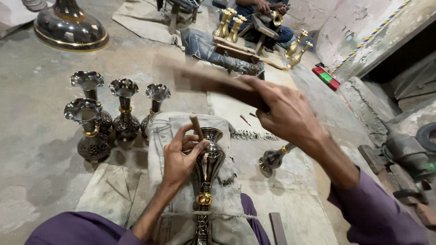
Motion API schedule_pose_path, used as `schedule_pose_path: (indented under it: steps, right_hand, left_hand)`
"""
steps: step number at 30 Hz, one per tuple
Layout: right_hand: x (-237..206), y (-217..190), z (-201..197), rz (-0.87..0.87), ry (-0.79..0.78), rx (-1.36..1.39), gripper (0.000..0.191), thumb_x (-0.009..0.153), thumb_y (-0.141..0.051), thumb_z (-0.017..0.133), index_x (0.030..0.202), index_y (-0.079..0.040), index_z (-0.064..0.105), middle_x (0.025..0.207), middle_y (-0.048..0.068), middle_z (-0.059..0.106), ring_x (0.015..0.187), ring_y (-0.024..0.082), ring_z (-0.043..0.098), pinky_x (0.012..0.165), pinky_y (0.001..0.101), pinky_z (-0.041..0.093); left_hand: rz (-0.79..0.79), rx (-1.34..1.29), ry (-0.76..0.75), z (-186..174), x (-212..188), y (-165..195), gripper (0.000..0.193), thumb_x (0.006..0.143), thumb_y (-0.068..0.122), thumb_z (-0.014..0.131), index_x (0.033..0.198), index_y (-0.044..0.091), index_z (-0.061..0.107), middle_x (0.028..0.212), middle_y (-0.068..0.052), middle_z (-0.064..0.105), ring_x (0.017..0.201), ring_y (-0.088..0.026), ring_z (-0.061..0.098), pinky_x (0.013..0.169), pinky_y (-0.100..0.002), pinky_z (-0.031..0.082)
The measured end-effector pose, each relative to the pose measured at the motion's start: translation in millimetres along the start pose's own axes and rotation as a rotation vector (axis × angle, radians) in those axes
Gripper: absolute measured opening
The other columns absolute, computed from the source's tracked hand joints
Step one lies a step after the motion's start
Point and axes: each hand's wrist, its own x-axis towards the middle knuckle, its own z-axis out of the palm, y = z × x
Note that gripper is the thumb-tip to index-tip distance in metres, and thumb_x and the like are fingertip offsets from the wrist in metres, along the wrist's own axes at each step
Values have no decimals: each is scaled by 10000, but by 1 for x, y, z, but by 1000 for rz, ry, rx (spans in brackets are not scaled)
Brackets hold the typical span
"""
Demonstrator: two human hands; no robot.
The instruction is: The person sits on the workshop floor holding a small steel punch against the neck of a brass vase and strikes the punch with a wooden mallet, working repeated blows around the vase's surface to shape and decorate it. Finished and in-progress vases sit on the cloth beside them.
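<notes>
You sit on a grey concrete floor (41,181) with a pale worn cloth pad (175,136) draped over your lap.

Large dark metal dome base with a gold rim (70,29): far left corner of the floor, well apart from you.

Four dark engraved metal vases with fluted mouths and gold neck bands (93,131): upright in a tight cluster on the floor, just beside the left edge of the cloth pad.

Dark polished metal vase with a gold band (206,168): lying along the cloth pad on your lap, mouth pointing away from you. Your left hand (179,159) rests against its left side near the neck.

Brown wooden mallet (218,84): raised above the floor, blurred, with your right hand (288,115) wrapped closed around its handle.

Small dark vase with a gold band (272,159): on its side on the floor, just beside the right edge of the cloth pad.

Golden brass vases (229,22): at the far edge of the floor, beside another person's hands (268,7), which hold a brass piece.

Thin tan punch rod (196,127): pinched between the thumb and fingers of your left hand, tip down near the rim of the vase on your lap.
</notes>
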Motion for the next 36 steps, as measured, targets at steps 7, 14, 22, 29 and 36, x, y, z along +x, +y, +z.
schedule_pose_path:
  steps: [7,14,22,29,36]
  right_hand:
    - [-37,21,16,128,-13,11,726,759,-22,611,1432,-283,535,1114,64,734,867,290,701,648,457,548]
    - [-95,34,63,223,155,213,697,793,-83,698,1452,-262,559,1130,108,649,869,323,702,701,449,591]
    - [-150,39,127,239,408,371,622,810,-40,736,1396,-160,569,1075,131,726,966,308,728,808,416,598]
    - [-166,41,155,298,361,431,556,818,-69,741,1345,-149,580,1087,140,736,803,249,763,670,369,663]
    - [-163,46,154,340,386,508,534,882,-85,703,1386,-149,539,988,63,755,729,175,735,604,332,634]
  left_hand:
    - [87,23,-334,-9,30,-8,460,914,179,714,1357,159,590,995,-116,807,839,-220,821,732,-360,714]
    - [359,199,-636,-16,53,9,502,877,107,734,1362,196,642,1011,-64,813,871,-176,812,770,-323,677]
    - [407,346,-793,-20,60,37,504,880,165,735,1368,252,638,934,-17,805,683,-170,745,640,-393,603]
    - [436,478,-817,-11,54,29,405,874,270,670,1269,360,693,942,91,817,704,-85,740,652,-329,636]
    - [378,490,-731,-14,48,28,470,847,277,700,1308,358,663,956,59,812,702,-120,748,681,-347,636]
